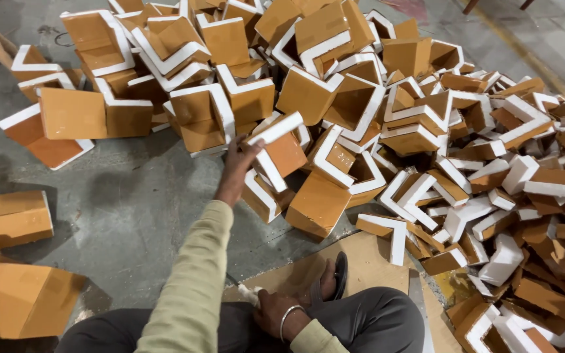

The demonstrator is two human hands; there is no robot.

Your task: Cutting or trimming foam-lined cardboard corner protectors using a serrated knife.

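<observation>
The left hand [238, 163] grips an orange corner piece [277, 151] in the pile [426, 131]; the right hand [271, 312] pinches a white scrap [250, 294].

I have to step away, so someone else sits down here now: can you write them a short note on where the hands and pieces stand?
Left hand: stretched out, gripping one orange corner piece with white edges at the near edge of the big pile.
Right hand: low by the lap, holding a small white scrap; a metal bangle on its wrist.
Pieces: pile spreads across the floor ahead and to the right; a few plain orange blocks lie apart on the left.
Done: only those few blocks stand apart.
Left: nearly the whole pile.
</observation>
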